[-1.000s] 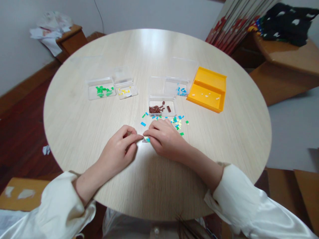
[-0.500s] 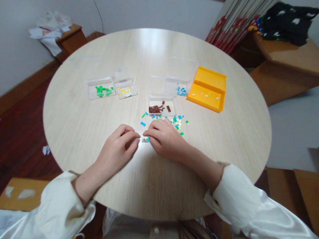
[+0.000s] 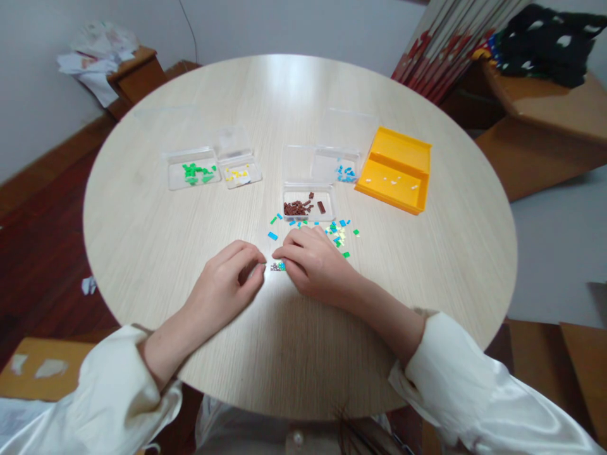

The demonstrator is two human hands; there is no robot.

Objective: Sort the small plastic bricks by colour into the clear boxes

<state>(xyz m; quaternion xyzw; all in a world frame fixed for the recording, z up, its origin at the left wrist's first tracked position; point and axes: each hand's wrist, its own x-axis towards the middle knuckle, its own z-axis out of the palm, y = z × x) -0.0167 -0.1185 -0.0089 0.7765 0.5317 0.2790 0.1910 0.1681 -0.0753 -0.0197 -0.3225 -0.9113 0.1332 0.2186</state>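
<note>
My right hand has its thumb and fingers closed on the right end of a small strip of studded toy bricks, grey with blue and green, low over the table. My fingers hide the rest of that strip. Just left of it, my left hand is curled with thumb and forefinger tips nearly together; whatever they hold, if anything, is too small to make out. Loose flat green, blue and pale yellow pieces lie scattered behind my right hand. A single blue piece lies between the hands, farther back.
A clear box with brown bricks stands behind the hands. Farther left are clear boxes of green pieces and yellow pieces. Blue pieces sit in another, beside an open yellow case on the round table.
My left thumb and forefinger have shifted slightly, and the bit of green at their tips no longer shows. My right hand stays in place on the brick strip.
</note>
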